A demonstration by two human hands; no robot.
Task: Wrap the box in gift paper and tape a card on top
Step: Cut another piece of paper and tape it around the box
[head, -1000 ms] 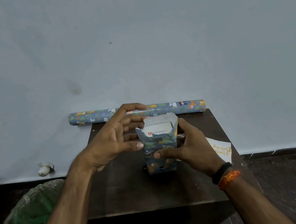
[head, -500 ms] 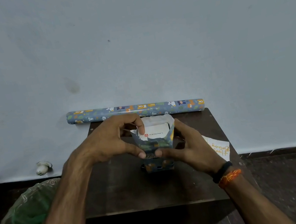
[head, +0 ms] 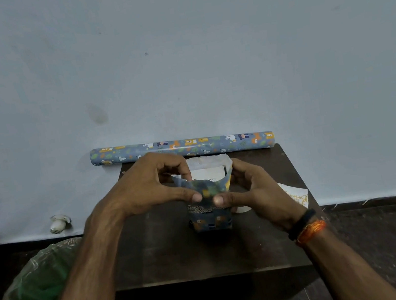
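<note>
The box [head: 210,219] stands upright on the dark table [head: 172,255], wrapped in blue animal-print gift paper with its top end open; the white box top [head: 208,173] shows inside. My left hand [head: 150,185] pinches the paper's left flap, thumb at the front and a finger pushed into the open end. From the right side my right hand [head: 252,190] grips the box, its thumb pressing the near paper wall. A white card [head: 296,197] with gold writing lies on the table's right edge, partly hidden by my right hand.
A roll of the same gift paper [head: 182,148] lies along the table's back edge against the wall. A bin with a green liner [head: 33,297] stands at the lower left. A small white object [head: 59,223] sits on the floor by the wall.
My left hand moved in from beside the box and curled onto the open paper end, folding the left flap inward. The right thumb slid up the near wall.
</note>
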